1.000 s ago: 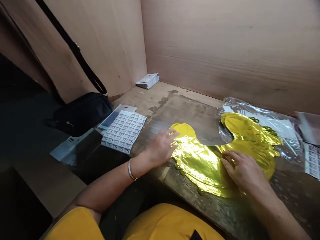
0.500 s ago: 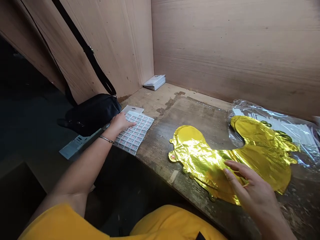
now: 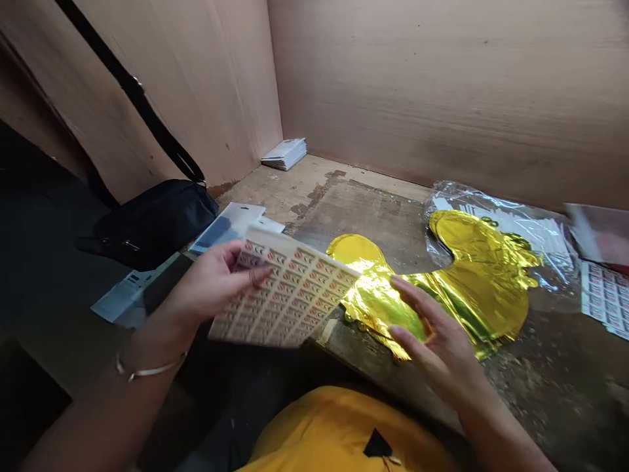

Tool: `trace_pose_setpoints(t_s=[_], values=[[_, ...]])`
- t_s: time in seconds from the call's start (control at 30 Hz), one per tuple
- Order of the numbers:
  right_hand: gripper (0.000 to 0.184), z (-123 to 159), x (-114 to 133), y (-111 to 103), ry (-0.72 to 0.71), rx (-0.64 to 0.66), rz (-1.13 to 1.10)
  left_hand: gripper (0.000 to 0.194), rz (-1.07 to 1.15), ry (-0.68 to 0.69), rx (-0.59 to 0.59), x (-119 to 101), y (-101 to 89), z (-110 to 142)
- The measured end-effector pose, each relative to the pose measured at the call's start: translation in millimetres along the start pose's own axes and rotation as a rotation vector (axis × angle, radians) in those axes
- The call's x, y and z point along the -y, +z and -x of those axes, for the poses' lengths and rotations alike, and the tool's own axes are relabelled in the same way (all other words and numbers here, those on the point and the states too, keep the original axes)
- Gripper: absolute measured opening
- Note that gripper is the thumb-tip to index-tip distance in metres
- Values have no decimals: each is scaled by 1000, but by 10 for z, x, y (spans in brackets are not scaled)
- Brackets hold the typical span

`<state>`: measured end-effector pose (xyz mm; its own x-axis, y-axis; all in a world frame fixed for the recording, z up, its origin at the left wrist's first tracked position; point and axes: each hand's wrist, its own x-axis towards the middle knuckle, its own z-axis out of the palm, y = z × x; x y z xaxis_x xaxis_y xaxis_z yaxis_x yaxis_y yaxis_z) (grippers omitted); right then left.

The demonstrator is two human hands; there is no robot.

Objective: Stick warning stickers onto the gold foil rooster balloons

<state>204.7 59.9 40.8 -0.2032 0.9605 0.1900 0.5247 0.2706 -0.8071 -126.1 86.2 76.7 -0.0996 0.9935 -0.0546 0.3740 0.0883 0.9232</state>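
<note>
My left hand [image 3: 211,282] grips a sheet of small printed stickers [image 3: 289,295] by its left edge and holds it tilted above the table's near edge. A crumpled gold foil balloon [image 3: 442,288] lies flat on the worn wooden table [image 3: 363,210], its right part tucked in a clear plastic bag [image 3: 535,229]. My right hand [image 3: 432,334] hovers open over the foil's near left part, fingers stretched toward the sticker sheet, touching or just above the foil.
A black bag [image 3: 152,219] with a strap leans at the left wall. White cards [image 3: 228,223] lie beside it, a small stack of white booklets [image 3: 285,153] sits in the far corner, and another sticker sheet [image 3: 604,295] lies at the right edge. Plywood walls enclose the table.
My left hand went from the foil to the sticker sheet at the left, picked it up and brought it toward the middle. My right hand lifted off the foil with fingers spread.
</note>
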Motion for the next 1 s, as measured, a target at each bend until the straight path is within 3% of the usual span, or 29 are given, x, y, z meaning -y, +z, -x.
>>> trace_pose_setpoints(t_s=[0.07,0.13,0.23,0.37,0.43,0.5,0.6,0.63,0.67,0.73,0.8,0.9,1.0], values=[[60,-37,190,78,4,101,-260,29,221,-63,67,-26,249,255],[41,-70,287,146,68,178,-378,22,272,-72,98,17,521,431],[19,-69,234,222,143,159,-309,19,261,-76,167,140,867,573],[25,8,56,259,136,159,-243,23,268,-121,217,266,1064,633],[16,22,24,248,118,174,-183,26,224,-109,230,296,1067,639],[14,3,39,232,62,146,-76,35,85,11,131,297,1033,640],[16,-65,123,226,-145,114,164,65,-301,414,-189,201,940,636],[17,-87,162,234,-218,142,230,70,-431,549,-249,143,901,628],[19,-107,202,247,-280,182,274,67,-542,636,-229,78,860,613],[20,-136,278,281,-354,261,290,44,-663,681,-8,-45,779,553],[16,-156,325,314,-355,309,214,15,-626,529,339,-118,706,459],[12,-173,305,343,-218,331,5,22,-355,77,638,-83,625,316],[16,-152,210,368,-23,311,-163,27,-53,-197,753,71,597,262]])
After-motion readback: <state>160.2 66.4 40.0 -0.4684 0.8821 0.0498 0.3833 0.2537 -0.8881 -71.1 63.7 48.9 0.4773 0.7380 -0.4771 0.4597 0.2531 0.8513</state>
